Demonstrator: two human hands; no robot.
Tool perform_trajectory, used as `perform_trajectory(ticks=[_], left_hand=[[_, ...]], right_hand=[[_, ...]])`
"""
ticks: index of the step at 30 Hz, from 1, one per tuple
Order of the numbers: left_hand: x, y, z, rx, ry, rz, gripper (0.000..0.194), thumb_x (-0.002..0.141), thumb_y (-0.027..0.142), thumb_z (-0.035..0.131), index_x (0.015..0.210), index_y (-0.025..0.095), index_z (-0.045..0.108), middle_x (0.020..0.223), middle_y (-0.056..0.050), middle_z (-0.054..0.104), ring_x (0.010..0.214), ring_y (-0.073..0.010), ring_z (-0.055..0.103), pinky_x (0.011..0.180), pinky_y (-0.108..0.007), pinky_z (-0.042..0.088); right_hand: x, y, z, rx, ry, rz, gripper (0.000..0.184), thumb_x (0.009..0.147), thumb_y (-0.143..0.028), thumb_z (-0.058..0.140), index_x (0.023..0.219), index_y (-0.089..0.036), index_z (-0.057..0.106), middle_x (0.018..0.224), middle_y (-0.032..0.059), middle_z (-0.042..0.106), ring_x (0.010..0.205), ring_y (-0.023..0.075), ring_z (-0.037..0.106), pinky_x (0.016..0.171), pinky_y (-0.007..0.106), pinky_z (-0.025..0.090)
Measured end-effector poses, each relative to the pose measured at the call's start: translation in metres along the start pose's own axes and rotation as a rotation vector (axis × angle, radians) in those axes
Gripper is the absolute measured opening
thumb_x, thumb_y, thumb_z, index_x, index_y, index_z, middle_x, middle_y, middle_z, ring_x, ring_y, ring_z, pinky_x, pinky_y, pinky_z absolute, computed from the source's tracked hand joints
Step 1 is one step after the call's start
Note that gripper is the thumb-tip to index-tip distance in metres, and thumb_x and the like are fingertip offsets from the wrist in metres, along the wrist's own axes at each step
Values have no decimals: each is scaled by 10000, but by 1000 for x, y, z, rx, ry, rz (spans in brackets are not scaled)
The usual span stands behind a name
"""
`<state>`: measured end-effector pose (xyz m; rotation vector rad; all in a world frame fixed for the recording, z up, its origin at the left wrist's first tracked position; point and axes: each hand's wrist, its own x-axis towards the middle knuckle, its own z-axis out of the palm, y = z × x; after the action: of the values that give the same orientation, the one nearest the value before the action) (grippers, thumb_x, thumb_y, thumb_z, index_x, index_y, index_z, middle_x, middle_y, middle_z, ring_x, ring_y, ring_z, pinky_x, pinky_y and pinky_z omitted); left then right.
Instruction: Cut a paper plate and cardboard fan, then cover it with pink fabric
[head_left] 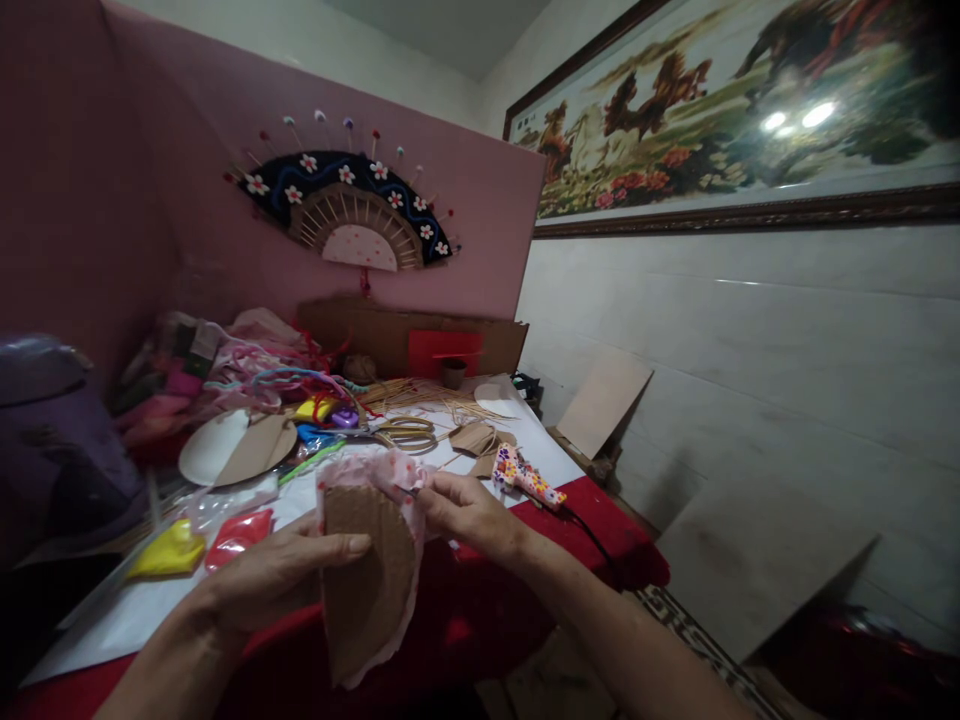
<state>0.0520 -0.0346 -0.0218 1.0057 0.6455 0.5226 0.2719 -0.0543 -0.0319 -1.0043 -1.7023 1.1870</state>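
- Right at lower centre of the frame, there it is: a brown, half-round piece of corrugated cardboard [371, 585], held up in front of the table edge, its bare face towards the camera.
- Look at the rim! A pale pink cloth with red dots [366, 468] wraps the top and runs down the curved side, ruffled and bunched thickest at the upper edge.
- Here's the relation that matters: the curved rim's upper shoulder meets the right hand [466, 512], so the cardboard's body lies down and to the left of those fingertips.
- That right hand is the nearer one to the bunched cloth, fingers drawn into a tight pinch on its edge; a thin dark sliver shows at the tips, too small to identify.
- Over on the other flank, the left hand [281, 568] has the straight side, thumb laid flat across the brown face, the other fingers tucked behind and mostly out of sight; a firm, closed hold, it seems.
- And the lie of it: long axis close to upright in the frame, straight edge facing left, curve bulging right, towards the right forearm.
- Beyond, right of centre, a white glue gun with colourful flower patterns [519, 476] rests on the table, apart from both hands.
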Motion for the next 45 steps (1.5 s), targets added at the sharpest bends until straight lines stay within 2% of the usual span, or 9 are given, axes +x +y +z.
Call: perform_trajectory(ticks=[8,16,24,31,45], left_hand=[[1,-4,-5,66,-27,-24,253,703,240,735,949,181,730,886,-76,734,826,-208,640,741,-287,472],[2,-3,-2,94,1,-39,250,685,249,747,924,175,738,856,-74,735,797,-211,639,715,-284,470],[0,-3,-3,84,26,-46,237,684,242,747,907,162,743,852,-79,738,793,-218,644,724,-294,465],[1,-3,-1,81,33,-41,243,667,225,760,904,174,739,849,-75,738,791,-211,644,710,-288,470],[1,-3,-3,86,15,-44,248,693,229,740,937,184,736,867,-73,739,809,-212,641,723,-292,462]], right_hand=[[-1,-9,-7,-227,-21,-75,443,840,-595,461,808,-161,548,715,-1,477,644,114,400,553,221,309],[0,-8,-9,-200,-53,-47,440,872,-574,417,733,-166,509,680,-17,444,625,109,392,561,222,317],[-1,-1,-11,-221,-21,-9,422,863,-556,440,708,-168,499,671,-14,472,617,109,422,545,219,305],[1,-4,-11,-280,19,-44,448,836,-606,443,750,-172,509,670,-16,440,615,111,382,539,217,294],[0,-2,-13,-379,37,-89,345,864,-492,480,778,-168,560,681,-19,459,620,109,372,545,222,262]])
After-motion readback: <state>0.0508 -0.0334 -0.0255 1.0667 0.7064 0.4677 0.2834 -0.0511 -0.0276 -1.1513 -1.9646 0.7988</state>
